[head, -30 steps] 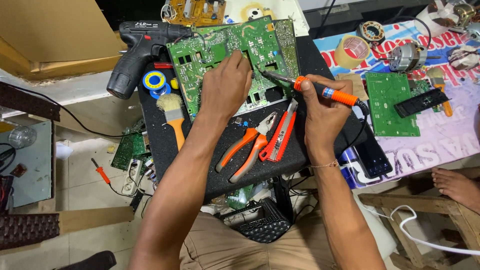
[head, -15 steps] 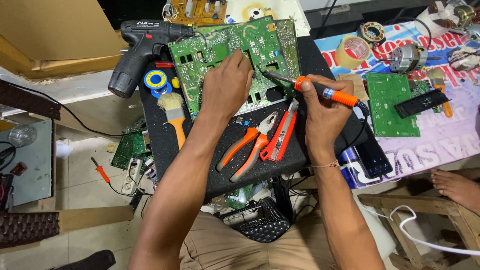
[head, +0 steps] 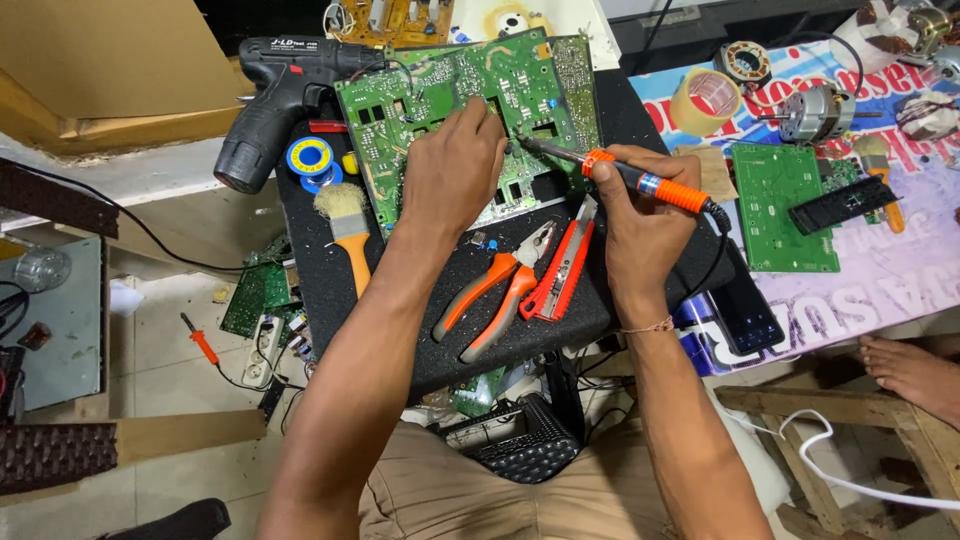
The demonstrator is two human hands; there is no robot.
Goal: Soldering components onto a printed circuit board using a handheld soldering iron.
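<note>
Far left of both hands: brown cardboard box point(head: 110, 70) at the top corner, tiled floor point(head: 150, 340) below it with a small orange screwdriver point(head: 200, 340) and scrap green boards lying loose.

Just left of the left hand: black cordless drill point(head: 275, 95) lying on its side, a blue-and-yellow spool point(head: 310, 158) beside it, and a brush with an orange handle point(head: 347, 235) on the black foam mat point(head: 400, 330).

Left hand point(head: 455, 170): fingers curled, palm down, fingertips pressing on the large green circuit board point(head: 470, 110), which rests tilted across the top of the mat. Whether anything is pinched between the fingertips cannot be told.

Below and between the hands: orange-handled pliers point(head: 495, 295) and a red utility knife point(head: 565, 265), just beside each other; mat is bare toward its near edge.

Right hand point(head: 640, 225): closed around the orange-gripped soldering iron point(head: 610, 170), tip touching the board just beside the left fingertips.

Right of the right hand: dark phone point(head: 745, 305), smaller green board point(head: 785, 205), roll of tan tape point(head: 703, 100), small motor point(head: 820, 112), all on a printed pink-and-blue banner point(head: 890, 280). Another person's bare foot point(head: 915, 370) rests on a wooden frame, lower right.
</note>
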